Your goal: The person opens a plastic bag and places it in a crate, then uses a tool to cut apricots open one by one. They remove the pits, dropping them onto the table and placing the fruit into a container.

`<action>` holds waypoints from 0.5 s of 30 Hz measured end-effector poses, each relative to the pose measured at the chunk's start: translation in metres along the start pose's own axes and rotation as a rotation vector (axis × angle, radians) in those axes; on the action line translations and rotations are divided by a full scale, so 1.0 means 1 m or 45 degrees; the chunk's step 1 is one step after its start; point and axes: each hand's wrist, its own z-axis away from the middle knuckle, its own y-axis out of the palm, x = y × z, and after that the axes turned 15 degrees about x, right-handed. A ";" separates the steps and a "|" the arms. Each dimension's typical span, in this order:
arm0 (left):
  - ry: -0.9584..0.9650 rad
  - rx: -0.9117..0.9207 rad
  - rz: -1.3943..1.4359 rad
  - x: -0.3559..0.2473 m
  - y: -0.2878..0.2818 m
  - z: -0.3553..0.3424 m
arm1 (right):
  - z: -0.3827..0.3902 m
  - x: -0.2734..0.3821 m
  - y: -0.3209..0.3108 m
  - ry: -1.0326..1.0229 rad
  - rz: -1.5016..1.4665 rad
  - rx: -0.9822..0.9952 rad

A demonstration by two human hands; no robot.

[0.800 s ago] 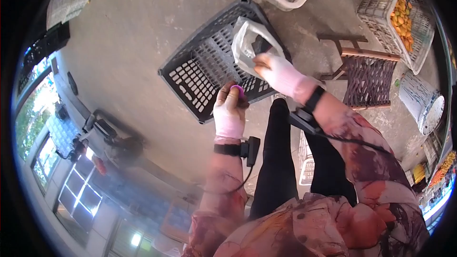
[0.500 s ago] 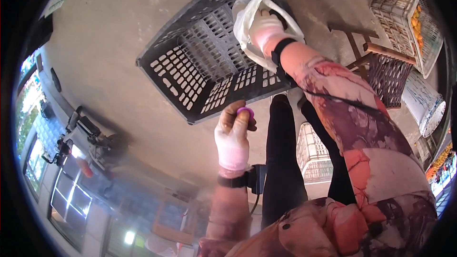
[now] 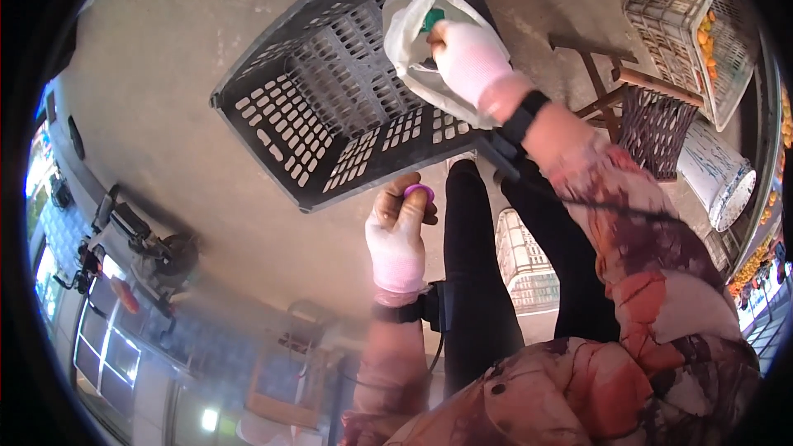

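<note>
My left hand [image 3: 397, 235], in a soiled white and pink glove, pinches a small round purple piece [image 3: 421, 192] between thumb and fingers, just short of the black crate's near side. In a similar glove, my right hand [image 3: 469, 56] is closed on a small green object [image 3: 433, 19] at the mouth of a white bag [image 3: 402, 33]. What kind of thing the green object is, I cannot make out. The bag sits at the right end of a large black slotted plastic crate [image 3: 281, 136]; its contents are mostly hidden.
On the right are a pale crate with orange fruit [image 3: 708, 45], a small woven-seat chair [image 3: 657, 128] and a white bucket [image 3: 719, 173]. A white crate [image 3: 526, 268] stands behind my legs. A wheeled vehicle [image 3: 136, 231] is at the left.
My right hand has risen from deep in the white bag to its mouth, and a green object now shows at its fingers. My left hand keeps its pinch on the purple piece.
</note>
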 end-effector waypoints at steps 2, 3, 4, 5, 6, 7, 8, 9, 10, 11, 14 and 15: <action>0.021 0.014 0.009 -0.006 0.005 -0.002 | 0.040 0.016 -0.010 0.004 -0.223 -0.088; 0.040 0.033 0.018 -0.008 0.008 -0.006 | 0.056 0.019 -0.014 0.015 -0.304 -0.160; 0.040 0.052 -0.012 -0.011 0.009 -0.008 | 0.071 0.027 -0.018 0.022 -0.426 -0.198; 0.039 0.052 -0.016 -0.013 0.011 -0.010 | 0.084 0.034 -0.022 0.029 -0.550 -0.234; 0.026 0.062 0.028 -0.016 0.015 -0.013 | 0.097 0.041 -0.029 0.030 -0.548 -0.241; 0.009 0.076 0.074 -0.018 0.020 -0.016 | 0.108 0.043 -0.036 0.042 -0.669 -0.288; 0.007 0.128 0.162 -0.019 0.023 -0.019 | 0.119 0.045 -0.041 0.054 -0.792 -0.333; 0.003 0.147 0.167 -0.020 0.029 -0.024 | 0.130 0.048 -0.050 0.062 -0.781 -0.348; 0.013 0.152 0.176 -0.022 0.030 -0.026 | 0.139 0.054 -0.053 0.056 -0.924 -0.357; 0.022 0.156 0.185 -0.024 0.031 -0.028 | 0.146 0.059 -0.054 0.051 -1.068 -0.363; -0.006 0.144 0.016 -0.029 0.042 -0.033 | 0.157 0.050 -0.052 0.121 -1.274 -0.411; -0.018 0.155 -0.115 -0.029 0.045 -0.035 | 0.159 0.046 -0.053 0.233 -1.385 -0.419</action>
